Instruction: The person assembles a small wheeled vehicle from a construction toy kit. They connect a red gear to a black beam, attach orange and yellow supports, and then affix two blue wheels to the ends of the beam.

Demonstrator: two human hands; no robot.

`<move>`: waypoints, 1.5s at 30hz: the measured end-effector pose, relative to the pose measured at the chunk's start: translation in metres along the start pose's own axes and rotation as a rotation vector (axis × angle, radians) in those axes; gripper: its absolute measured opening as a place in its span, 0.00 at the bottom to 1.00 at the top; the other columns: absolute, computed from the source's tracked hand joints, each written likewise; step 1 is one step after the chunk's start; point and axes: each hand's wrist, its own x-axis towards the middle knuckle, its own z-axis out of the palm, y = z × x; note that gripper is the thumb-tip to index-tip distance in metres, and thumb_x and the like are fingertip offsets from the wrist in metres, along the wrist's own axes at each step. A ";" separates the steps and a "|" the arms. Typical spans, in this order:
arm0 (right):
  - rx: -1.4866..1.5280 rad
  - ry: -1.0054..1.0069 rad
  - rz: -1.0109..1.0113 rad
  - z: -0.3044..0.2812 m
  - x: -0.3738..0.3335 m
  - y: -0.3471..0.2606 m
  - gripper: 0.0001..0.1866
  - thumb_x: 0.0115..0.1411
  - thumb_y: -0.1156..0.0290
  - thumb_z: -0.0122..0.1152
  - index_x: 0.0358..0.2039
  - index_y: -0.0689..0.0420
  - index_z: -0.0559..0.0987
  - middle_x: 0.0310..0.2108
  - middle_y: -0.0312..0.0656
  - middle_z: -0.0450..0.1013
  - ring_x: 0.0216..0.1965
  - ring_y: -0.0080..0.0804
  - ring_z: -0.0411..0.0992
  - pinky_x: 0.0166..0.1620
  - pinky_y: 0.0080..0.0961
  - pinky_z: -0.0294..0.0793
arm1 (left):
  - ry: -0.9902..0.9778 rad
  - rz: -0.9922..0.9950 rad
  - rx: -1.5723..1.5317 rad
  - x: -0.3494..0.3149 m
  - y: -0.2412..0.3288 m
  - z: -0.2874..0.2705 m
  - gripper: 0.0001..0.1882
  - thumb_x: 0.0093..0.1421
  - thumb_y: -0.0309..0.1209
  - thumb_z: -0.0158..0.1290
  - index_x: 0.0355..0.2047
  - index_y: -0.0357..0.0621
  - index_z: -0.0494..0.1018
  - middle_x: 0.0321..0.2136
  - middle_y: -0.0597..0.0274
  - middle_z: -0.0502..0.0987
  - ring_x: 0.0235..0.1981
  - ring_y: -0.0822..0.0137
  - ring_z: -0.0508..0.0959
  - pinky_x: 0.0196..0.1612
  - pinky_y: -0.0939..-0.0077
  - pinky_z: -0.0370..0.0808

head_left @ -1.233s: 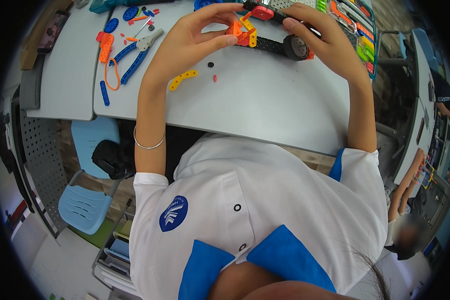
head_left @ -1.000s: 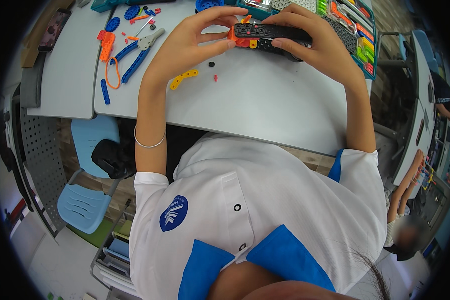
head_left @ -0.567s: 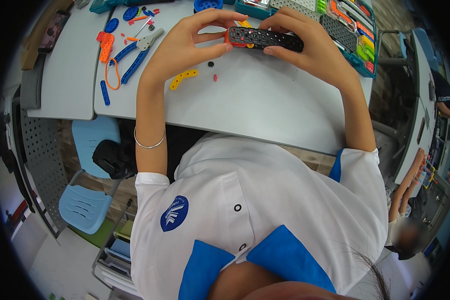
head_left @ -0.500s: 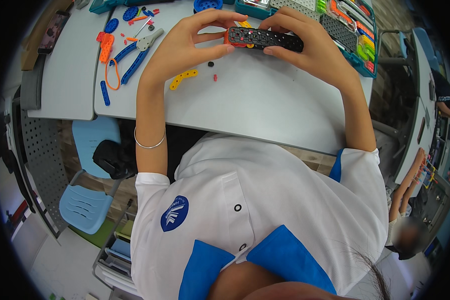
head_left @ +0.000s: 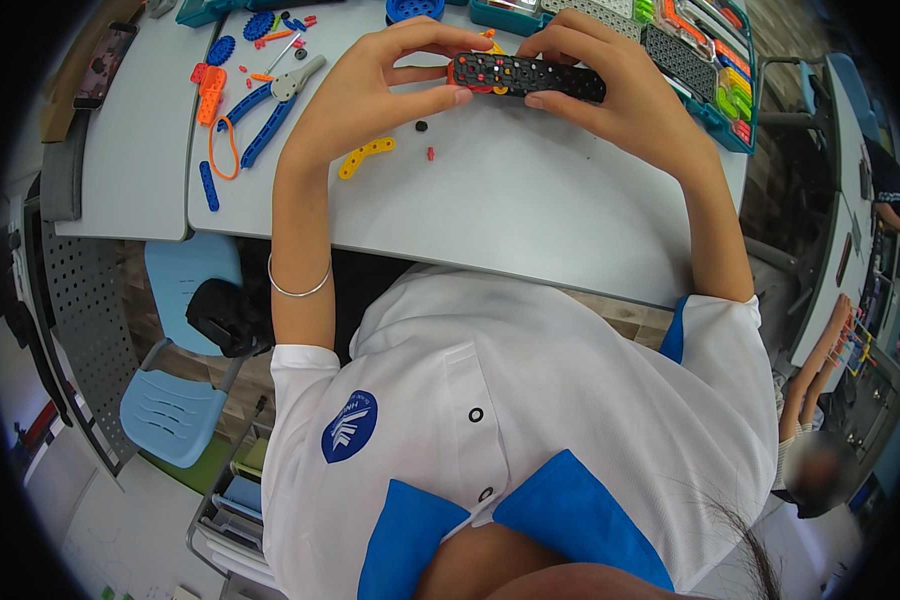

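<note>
Both my hands hold a black perforated building beam (head_left: 555, 80) above the far part of the white table. My left hand (head_left: 395, 80) grips its left end between thumb and fingers, where orange and yellow pieces show behind it. Around the right end, the fingers and thumb of my right hand (head_left: 610, 85) are closed. Small red and pale pegs dot the beam's face. Below my left hand lie a yellow angled beam (head_left: 368, 157), a black round piece (head_left: 421, 126) and a small red peg (head_left: 431, 154).
Left of my arm are blue-handled pliers (head_left: 270, 115), an orange band (head_left: 227, 150), an orange piece (head_left: 210, 93), a blue strip (head_left: 209, 186) and blue gears (head_left: 222, 50). A teal parts case (head_left: 735, 138) stands at the back right. A phone (head_left: 107, 65) lies far left. Another person's arms (head_left: 820, 365) show at right.
The black beam has tilted slightly in my hands, so its pegged face shows a little differently. The loose parts on the table lie where they were.
</note>
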 end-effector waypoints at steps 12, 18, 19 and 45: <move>0.003 0.070 -0.053 0.000 -0.002 0.008 0.19 0.53 0.71 0.69 0.44 0.62 0.77 0.39 0.48 0.70 0.41 0.45 0.72 0.44 0.33 0.72 | 0.033 -0.017 0.043 0.000 -0.002 0.001 0.22 0.58 0.25 0.61 0.53 0.42 0.76 0.51 0.57 0.78 0.52 0.62 0.78 0.59 0.61 0.76; -0.072 0.029 -0.036 -0.007 0.000 -0.006 0.18 0.57 0.72 0.68 0.46 0.64 0.77 0.42 0.49 0.73 0.44 0.44 0.74 0.47 0.34 0.74 | 0.072 -0.005 0.108 0.000 -0.003 0.004 0.23 0.58 0.27 0.62 0.55 0.42 0.76 0.52 0.57 0.78 0.52 0.62 0.78 0.58 0.63 0.76; -0.058 0.082 -0.085 -0.003 0.000 -0.002 0.18 0.57 0.70 0.68 0.46 0.63 0.78 0.41 0.45 0.73 0.42 0.39 0.74 0.46 0.32 0.74 | 0.080 -0.002 0.116 -0.001 -0.003 0.005 0.24 0.58 0.28 0.62 0.56 0.43 0.75 0.52 0.57 0.78 0.52 0.63 0.78 0.57 0.64 0.76; 0.915 0.057 0.039 0.088 -0.016 -0.045 0.19 0.62 0.73 0.67 0.50 0.68 0.76 0.41 0.43 0.78 0.40 0.25 0.76 0.45 0.22 0.76 | 0.710 0.112 -0.596 -0.089 0.025 0.072 0.14 0.63 0.24 0.59 0.45 0.26 0.73 0.41 0.51 0.79 0.43 0.63 0.82 0.46 0.68 0.84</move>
